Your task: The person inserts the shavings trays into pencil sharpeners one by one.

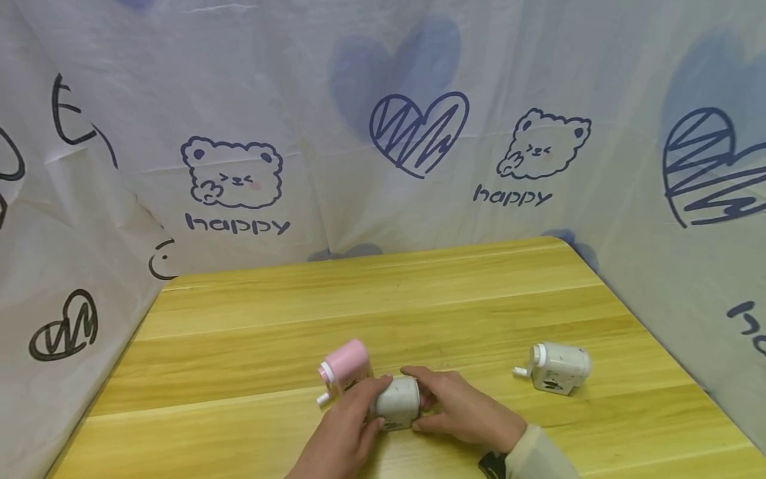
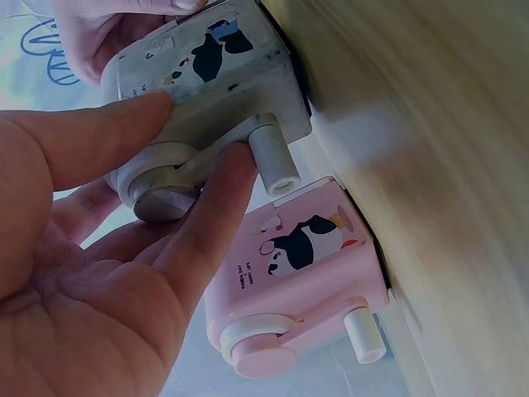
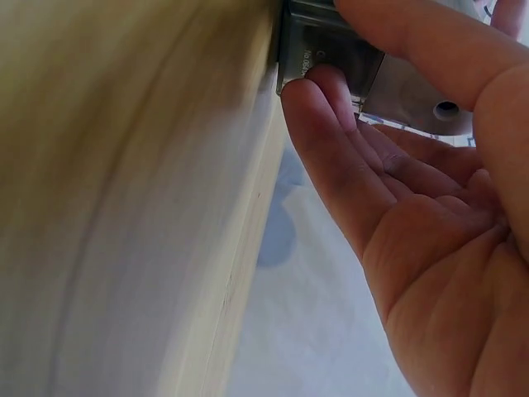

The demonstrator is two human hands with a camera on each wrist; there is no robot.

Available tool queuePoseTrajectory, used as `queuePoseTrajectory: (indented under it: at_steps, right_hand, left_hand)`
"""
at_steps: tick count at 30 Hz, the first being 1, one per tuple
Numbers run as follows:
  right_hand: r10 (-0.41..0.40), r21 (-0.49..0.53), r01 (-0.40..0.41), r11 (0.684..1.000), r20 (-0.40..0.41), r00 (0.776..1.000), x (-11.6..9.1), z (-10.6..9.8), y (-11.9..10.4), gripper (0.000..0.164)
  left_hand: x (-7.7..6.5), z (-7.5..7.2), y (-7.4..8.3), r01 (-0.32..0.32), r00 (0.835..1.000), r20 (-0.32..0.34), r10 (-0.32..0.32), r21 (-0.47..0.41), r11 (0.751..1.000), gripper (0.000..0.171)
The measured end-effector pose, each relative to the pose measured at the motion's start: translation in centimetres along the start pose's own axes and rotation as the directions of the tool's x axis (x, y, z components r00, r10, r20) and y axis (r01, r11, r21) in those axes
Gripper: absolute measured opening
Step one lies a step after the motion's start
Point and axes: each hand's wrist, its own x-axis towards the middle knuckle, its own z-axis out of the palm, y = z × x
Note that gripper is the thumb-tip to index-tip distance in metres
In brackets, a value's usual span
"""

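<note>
A greyish-white crank pencil sharpener (image 1: 399, 401) with a panda print is at the near middle of the table, between both hands. My left hand (image 1: 353, 422) grips its crank end; in the left wrist view the thumb lies on the printed side and a finger runs under the crank handle (image 2: 275, 161). From the other end my right hand (image 1: 461, 407) holds it, thumb and fingers around the body, with fingertips against the dark drawer (image 3: 331, 54) in the right wrist view. Close beside it, a pink pencil sharpener (image 1: 348, 362) stands just beyond my left hand, partly hidden by it.
Another white pencil sharpener (image 1: 562, 367) stands at the right, its crank facing left. The wood-grain table (image 1: 383, 299) is bordered at the back and sides by white cloth (image 1: 323, 133) printed with hearts and bears.
</note>
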Motion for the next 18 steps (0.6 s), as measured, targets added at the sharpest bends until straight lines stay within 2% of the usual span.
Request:
queuePoseTrajectory:
  at_steps: [4, 12, 15, 18]
  right_hand:
    - [0.005, -0.006, -0.005, 1.000, -0.007, 1.000, -0.02, 0.17, -0.03, 0.077]
    - [0.006, -0.001, -0.006, 1.000, -0.007, 1.000, 0.22, 0.48, 0.02, 0.073]
    - [0.003, -0.005, -0.003, 1.000, 0.006, 1.000, 0.04, 0.30, -0.03, 0.071]
    - [0.010, 0.035, -0.011, 0.999, 0.036, 0.999, -0.50, -0.26, -0.26, 0.072]
  left_hand:
    - [0.02, -0.03, 0.08, 0.004, 1.000, 0.007, -0.004, 0.004, 1.000, 0.054]
    - [0.02, -0.17, 0.19, 0.006, 1.000, 0.012, -0.006, 0.010, 1.000, 0.054]
    - [0.08, -0.20, 0.42, 0.033, 0.999, 0.026, -0.033, 0.011, 0.999, 0.054]
    - [0.21, -0.62, 0.85, 0.064, 0.997, 0.047, -0.066, 0.034, 0.997, 0.052]
